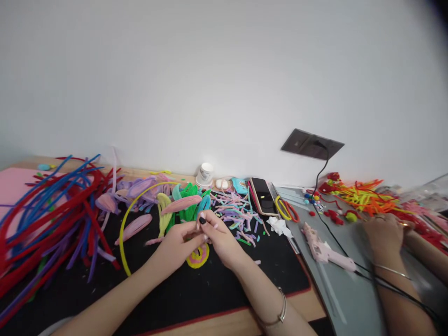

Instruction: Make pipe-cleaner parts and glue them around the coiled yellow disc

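Note:
My left hand [182, 240] and my right hand [221, 239] meet above the black mat [224, 289], fingertips pinched together. What sits between the fingers is mostly hidden. Directly below them shows a small yellow-and-pink pipe cleaner coil [198, 257]; whether the fingers grip it I cannot tell. A long yellow pipe cleaner [123, 233] arcs to the left and runs down to my left forearm. Just beyond my hands lie a folded pink pipe cleaner petal [182, 204], a yellow bundle [163, 214] and green bundles [189, 205]. Another pink petal [135, 228] rests left of them.
Long red and blue pipe cleaners [70, 210] spread at left. Cut pastel pieces [238, 210], a paper cup [206, 172], a phone [263, 196], scissors [285, 208] and a pink glue gun [325, 249] with its cord lie rightward. Another person's hands [383, 233] work at far right.

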### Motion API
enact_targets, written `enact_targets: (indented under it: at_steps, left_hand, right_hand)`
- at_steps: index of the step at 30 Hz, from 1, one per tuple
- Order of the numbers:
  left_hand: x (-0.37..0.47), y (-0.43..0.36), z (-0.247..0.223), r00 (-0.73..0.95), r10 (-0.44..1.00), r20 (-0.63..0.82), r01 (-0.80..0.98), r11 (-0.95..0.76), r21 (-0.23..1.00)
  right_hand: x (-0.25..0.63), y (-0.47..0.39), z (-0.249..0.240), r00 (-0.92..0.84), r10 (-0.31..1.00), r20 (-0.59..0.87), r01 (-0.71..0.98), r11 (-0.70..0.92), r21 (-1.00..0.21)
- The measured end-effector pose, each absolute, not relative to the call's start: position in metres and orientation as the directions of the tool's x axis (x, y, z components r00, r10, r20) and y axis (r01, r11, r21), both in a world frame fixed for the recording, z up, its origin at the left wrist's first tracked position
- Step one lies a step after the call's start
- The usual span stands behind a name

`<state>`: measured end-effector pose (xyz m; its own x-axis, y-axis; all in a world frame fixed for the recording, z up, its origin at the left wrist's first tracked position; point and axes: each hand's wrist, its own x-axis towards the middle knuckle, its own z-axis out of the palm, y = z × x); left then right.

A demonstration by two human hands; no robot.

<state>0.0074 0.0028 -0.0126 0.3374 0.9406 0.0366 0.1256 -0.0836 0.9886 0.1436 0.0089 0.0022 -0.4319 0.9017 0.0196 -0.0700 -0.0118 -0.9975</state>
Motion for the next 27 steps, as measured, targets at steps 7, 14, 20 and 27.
enact_targets:
  at_steps: [7, 14, 20, 27]
  left_hand:
    - [0.006, 0.004, -0.006, 0.348, 0.937, -0.015, 0.094, -0.019, 0.995]
    - [0.007, 0.002, -0.015, 0.398, 0.916, -0.042, 0.168, -0.028, 0.985]
    - [0.009, 0.000, -0.012, 0.357, 0.933, -0.039, 0.196, -0.034, 0.980]
    - [0.013, -0.004, -0.008, 0.457, 0.885, -0.090, 0.150, 0.023, 0.988]
  right_hand:
    - [0.163, 0.016, -0.003, -0.301, 0.952, 0.055, -0.051, 0.042, -0.998]
    - [0.167, 0.012, -0.004, -0.364, 0.931, 0.015, 0.003, 0.017, -1.000]
    - [0.166, 0.008, -0.004, -0.312, 0.947, 0.076, 0.145, 0.126, -0.981]
    - [0.155, 0.000, -0.006, -0.400, 0.916, -0.001, 0.069, 0.029, -0.997]
